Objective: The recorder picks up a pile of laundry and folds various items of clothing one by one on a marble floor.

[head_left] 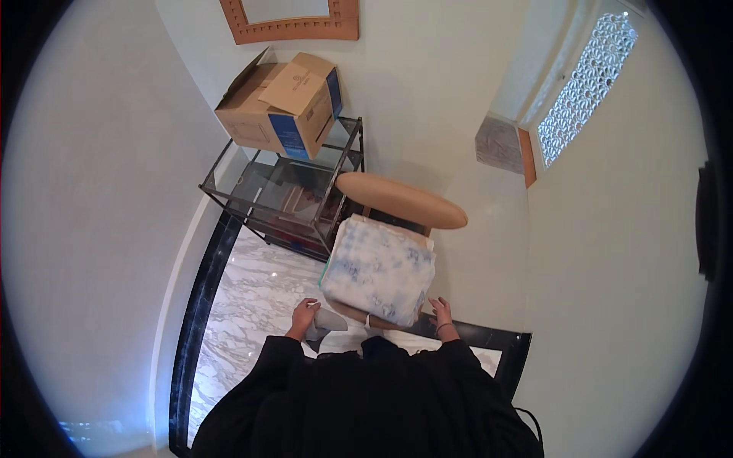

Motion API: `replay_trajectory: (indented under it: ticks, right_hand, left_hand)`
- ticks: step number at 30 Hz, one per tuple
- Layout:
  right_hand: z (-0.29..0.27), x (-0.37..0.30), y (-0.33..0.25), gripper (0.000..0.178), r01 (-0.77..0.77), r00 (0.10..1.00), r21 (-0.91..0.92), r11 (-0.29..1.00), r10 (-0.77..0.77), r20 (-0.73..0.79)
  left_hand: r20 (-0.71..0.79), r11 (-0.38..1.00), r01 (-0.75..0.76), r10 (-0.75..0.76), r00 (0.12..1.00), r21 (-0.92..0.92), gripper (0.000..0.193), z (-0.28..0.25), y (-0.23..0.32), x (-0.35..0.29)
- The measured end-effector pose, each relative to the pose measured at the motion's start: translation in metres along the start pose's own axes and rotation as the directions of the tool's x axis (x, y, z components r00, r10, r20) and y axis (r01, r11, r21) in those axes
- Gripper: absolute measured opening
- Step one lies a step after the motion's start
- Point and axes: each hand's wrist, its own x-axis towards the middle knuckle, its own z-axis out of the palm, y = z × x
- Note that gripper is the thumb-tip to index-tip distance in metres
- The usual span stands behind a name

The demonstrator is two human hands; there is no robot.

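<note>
A folded white cloth with a blotchy blue pattern (378,267) lies on top of a stack on a chair seat, covering most of it. At its left, my left hand (305,311) hovers with loosely bent fingers. A grey item (327,321) shows beside that hand; I cannot tell whether it is cloth or footwear, and it does not look gripped. To the right of the stack, my right hand (441,311) has its fingers apart, close to the cloth's edge but not holding it. A thin dark band circles the right wrist.
The chair's tan padded backrest (402,200) stands behind the stack. A metal-framed glass table (282,187) at the far left carries an open cardboard box (284,107). Walls rise on both sides; a wooden-framed piece (298,32) hangs beyond. The marble floor (248,294) has black borders.
</note>
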Motion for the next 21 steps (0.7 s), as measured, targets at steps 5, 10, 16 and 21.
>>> replay_trajectory:
  ticks: [5, 10, 16, 21]
  right_hand:
    - [0.017, 0.024, -0.044, 0.115, -0.084, 0.962, -0.062, 0.995, 0.097, 0.257]
    - [0.040, 0.050, -0.051, 0.119, -0.047, 0.897, 0.059, 0.997, 0.016, 0.441]
    - [0.060, 0.080, -0.027, 0.116, -0.194, 0.893, 0.013, 0.981, 0.171, 0.416]
    - [0.061, 0.082, -0.041, 0.115, -0.402, 0.785, -0.070, 0.913, 0.383, 0.487]
  left_hand:
    - [-0.074, 0.980, 0.172, -0.179, 0.981, -0.100, 0.074, 0.007, 0.017, 0.053]
    - [0.106, 0.971, 0.133, -0.114, 0.988, -0.197, 0.098, 0.039, 0.047, 0.065]
    - [0.150, 0.969, 0.239, -0.247, 0.957, 0.066, 0.120, 0.058, 0.088, 0.050]
    - [0.171, 0.975, 0.224, -0.219, 0.960, -0.007, 0.121, 0.053, 0.082, 0.050]
